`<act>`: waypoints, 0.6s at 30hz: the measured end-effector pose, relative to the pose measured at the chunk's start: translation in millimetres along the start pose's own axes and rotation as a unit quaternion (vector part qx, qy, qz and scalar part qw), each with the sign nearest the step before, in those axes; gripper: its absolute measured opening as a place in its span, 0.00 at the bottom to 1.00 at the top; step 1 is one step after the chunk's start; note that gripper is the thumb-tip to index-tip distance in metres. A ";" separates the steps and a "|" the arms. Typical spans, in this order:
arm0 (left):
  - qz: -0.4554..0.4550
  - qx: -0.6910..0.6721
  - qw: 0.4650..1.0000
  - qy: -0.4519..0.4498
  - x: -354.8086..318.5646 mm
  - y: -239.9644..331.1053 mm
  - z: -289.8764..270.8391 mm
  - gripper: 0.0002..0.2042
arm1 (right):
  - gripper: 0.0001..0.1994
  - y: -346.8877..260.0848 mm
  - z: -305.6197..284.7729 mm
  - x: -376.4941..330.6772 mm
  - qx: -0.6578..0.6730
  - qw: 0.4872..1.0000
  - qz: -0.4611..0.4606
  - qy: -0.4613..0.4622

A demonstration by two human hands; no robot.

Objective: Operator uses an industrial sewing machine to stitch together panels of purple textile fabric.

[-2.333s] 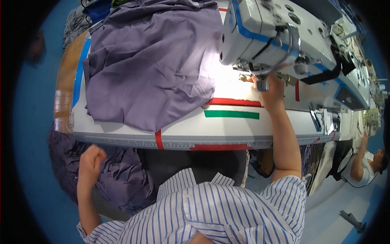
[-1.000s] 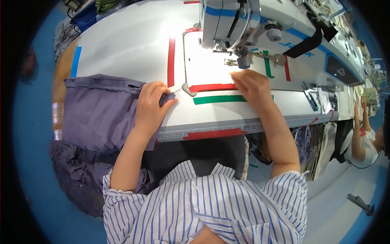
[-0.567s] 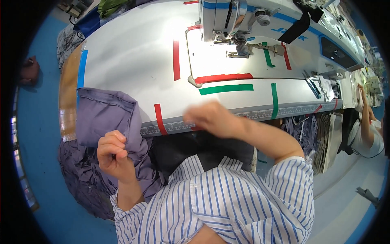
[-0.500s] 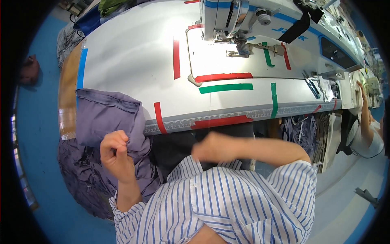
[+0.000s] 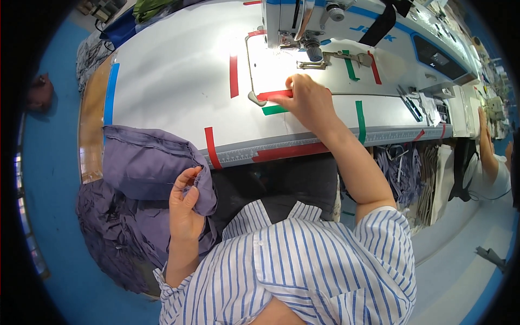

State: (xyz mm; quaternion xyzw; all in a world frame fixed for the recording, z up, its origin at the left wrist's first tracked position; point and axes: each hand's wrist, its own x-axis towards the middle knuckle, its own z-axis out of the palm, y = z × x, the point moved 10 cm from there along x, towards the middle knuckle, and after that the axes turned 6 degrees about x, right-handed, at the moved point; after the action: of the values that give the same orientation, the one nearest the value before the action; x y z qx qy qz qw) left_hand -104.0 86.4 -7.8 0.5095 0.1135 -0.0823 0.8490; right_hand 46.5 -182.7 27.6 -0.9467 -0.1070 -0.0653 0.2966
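Note:
My left hand (image 5: 186, 208) pinches the near right edge of a purple cloth piece (image 5: 146, 162), thumb and fingers closed on it. The cloth lies over the left front corner of the white sewing table (image 5: 173, 70), its folded seam band along the top, and hangs down toward my lap. My right hand (image 5: 310, 103) is over the table, just in front of the sewing machine (image 5: 319, 21), above red and green tape strips. Its fingers curl downward, the thumb reaching left; whatever they hold, if anything, is hidden. The machine's needle area is lit, with a metal guide (image 5: 314, 65) beside it.
A ruler strip (image 5: 233, 157) runs along the table's front edge. Tweezers or snips (image 5: 410, 105) lie near a small tray at right. A crumpled purple pile (image 5: 111, 233) is at lower left. Hanging cloth pieces (image 5: 401, 168) are below the table's right side. Another person's arm (image 5: 486, 143) shows far right.
My right hand has moved from near my waist up and forward onto the table by the machine. My left hand has shifted right and taken hold of the purple cloth's edge.

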 end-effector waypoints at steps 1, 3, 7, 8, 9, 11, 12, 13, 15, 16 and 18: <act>-0.017 -0.022 1.000 -0.002 -0.1 -5.4 1.0 0.19 | 0.18 6.6 2.3 9.8 -0.046 0.999 0.018 0.023; -0.025 -0.023 0.999 -0.005 0.3 -10.3 1.6 0.19 | 0.18 19.8 9.3 24.4 -0.092 0.994 0.039 0.046; -0.029 -0.047 0.998 -0.024 3.8 -13.1 3.1 0.18 | 0.14 38.7 11.3 35.1 -0.030 0.997 0.033 0.069; -0.032 -0.047 0.998 -0.025 4.6 -13.8 2.6 0.18 | 0.12 48.3 11.6 36.9 0.059 0.995 0.052 0.059; -0.031 -0.046 0.998 -0.026 5.3 -13.5 2.3 0.18 | 0.09 68.7 20.2 31.5 0.341 0.930 0.128 0.045; -0.033 -0.047 0.998 -0.025 6.1 -14.3 1.7 0.18 | 0.08 83.2 23.6 27.5 0.440 0.880 0.174 0.023; -0.034 -0.052 0.998 -0.025 6.9 -15.8 1.8 0.17 | 0.07 91.9 26.5 23.9 0.537 0.817 0.209 0.020; -0.038 -0.049 0.998 -0.023 6.9 -16.0 1.3 0.17 | 0.08 96.8 20.7 22.9 0.542 0.813 0.212 0.039; -0.028 -0.051 0.998 -0.021 7.2 -14.0 1.0 0.17 | 0.08 96.5 17.9 22.7 0.570 0.795 0.206 0.012; -0.015 -0.050 0.998 -0.023 7.4 -11.5 1.3 0.16 | 0.08 93.8 19.5 21.3 0.593 0.778 0.208 -0.013; -0.026 -0.056 0.998 -0.023 7.8 -13.1 1.4 0.16 | 0.09 77.4 20.1 23.5 0.605 0.776 0.164 -0.076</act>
State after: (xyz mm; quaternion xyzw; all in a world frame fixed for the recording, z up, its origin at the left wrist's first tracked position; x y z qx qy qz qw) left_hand -99.8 78.9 -20.4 0.4556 0.1114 -0.1095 0.8764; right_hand 89.1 -229.3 -26.8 -0.5775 0.0103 0.1345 0.8052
